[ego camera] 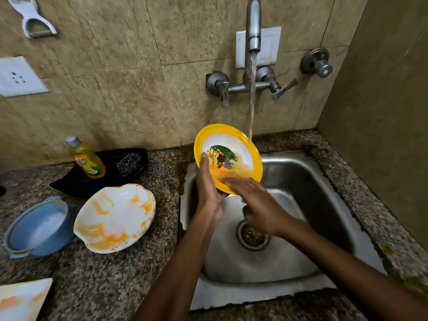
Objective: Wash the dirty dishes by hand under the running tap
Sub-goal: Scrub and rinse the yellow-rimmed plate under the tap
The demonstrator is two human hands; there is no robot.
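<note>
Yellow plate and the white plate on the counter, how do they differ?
The yellow plate is tilted up over the sink under the tap water, held by the left hand and rubbed by the right hand; the white plate lies untouched on the counter. The yellow plate has a cartoon picture; the white plate is plain. Both carry orange smears.

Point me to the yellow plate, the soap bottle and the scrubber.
yellow plate (253, 156): head view, right part of the rim.
soap bottle (88, 162): head view, on its label.
scrubber (129, 162): head view, middle of the steel wool.
</note>
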